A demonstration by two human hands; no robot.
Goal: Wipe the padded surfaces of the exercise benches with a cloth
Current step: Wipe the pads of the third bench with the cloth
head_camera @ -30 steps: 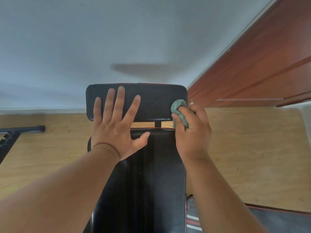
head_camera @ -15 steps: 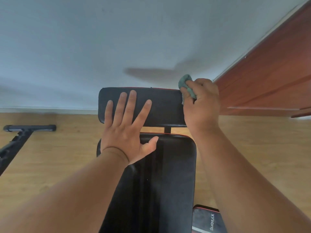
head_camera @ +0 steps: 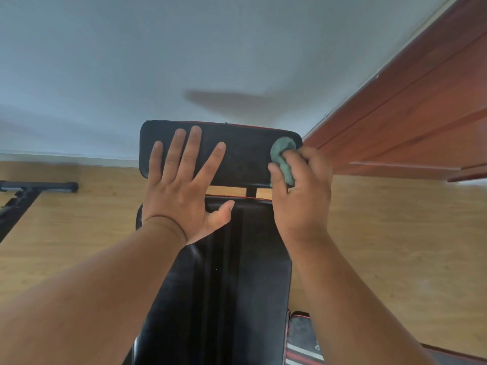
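Observation:
A black padded exercise bench runs away from me. Its long pad (head_camera: 237,272) lies under my arms and a short head pad (head_camera: 245,154) with red piping sits at the far end, a narrow gap between them. My left hand (head_camera: 181,185) lies flat with fingers spread across the left half of the head pad, thumb over the gap. My right hand (head_camera: 303,191) grips a bunched green cloth (head_camera: 283,159) against the head pad's right end.
A second bench pad (head_camera: 303,343) with red and white stripes sits low on the right. A black metal frame foot (head_camera: 37,187) lies on the wooden floor at left. A white wall is ahead and a reddish wooden door (head_camera: 421,114) stands to the right.
My right hand with the cloth went up to the head pad's top right corner and has come back down along its right end. My left hand stayed flat on the pad.

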